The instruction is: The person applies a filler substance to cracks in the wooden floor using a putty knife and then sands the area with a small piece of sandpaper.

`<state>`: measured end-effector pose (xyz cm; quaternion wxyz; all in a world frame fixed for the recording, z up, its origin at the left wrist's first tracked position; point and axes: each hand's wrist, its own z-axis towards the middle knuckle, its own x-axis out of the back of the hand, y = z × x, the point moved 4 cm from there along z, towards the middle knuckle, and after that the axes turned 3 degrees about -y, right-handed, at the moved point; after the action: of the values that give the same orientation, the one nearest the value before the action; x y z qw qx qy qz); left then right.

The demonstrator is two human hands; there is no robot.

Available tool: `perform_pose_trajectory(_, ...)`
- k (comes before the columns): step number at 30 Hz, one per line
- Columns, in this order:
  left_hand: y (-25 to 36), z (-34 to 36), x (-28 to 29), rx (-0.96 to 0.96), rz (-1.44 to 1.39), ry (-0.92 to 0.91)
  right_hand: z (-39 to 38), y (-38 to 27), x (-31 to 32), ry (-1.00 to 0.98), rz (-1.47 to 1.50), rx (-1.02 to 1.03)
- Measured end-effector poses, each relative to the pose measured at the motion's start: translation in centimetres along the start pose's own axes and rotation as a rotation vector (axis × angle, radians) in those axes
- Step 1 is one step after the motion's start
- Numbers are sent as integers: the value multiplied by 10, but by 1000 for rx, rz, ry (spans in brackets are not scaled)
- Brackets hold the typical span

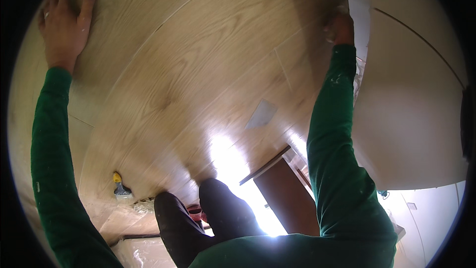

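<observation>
My left hand (67, 32) lies flat on the wood-look floor (173, 69) at the far left, its fingers stretched and the thumb spread away. A ring shows on one finger. At the upper right, my right hand (342, 29) is closed low against the floor's edge, next to a pale panel (406, 109). Its fingers are curled, dark and blurred, and whatever they hold cannot be made out. Between my arms, a grey four-sided flat piece (262, 113) rests on the floor, apart from both hands.
Near my left forearm lies a paintbrush (120, 187) with a yellow-tipped handle. Clear plastic wrapping (146, 253) covers something at the lower left. A dark brown wooden piece (287, 198) stands by my right arm. Bright light glares off the floor beside my knees.
</observation>
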<state>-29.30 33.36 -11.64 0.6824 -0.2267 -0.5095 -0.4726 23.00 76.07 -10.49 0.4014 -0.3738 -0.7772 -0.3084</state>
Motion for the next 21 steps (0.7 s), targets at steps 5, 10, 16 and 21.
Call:
perform_pose_trajectory(5, 5, -2, -3, 15, -31, -29, -57, -39, -27, 29, 846, -472)
perform_pose_trajectory(10, 4, 7, 2, 24, -44, -36, -113, -98, -36, 79, 769, -315)
perform_pose_trajectory(16, -1, 4, -5, -2, -17, -11, -199, -197, -21, 87, 985, -444)
perform_pose_trajectory(21, -1, 7, -4, 8, 10, -23, -265, -252, -43, 89, 952, -376)
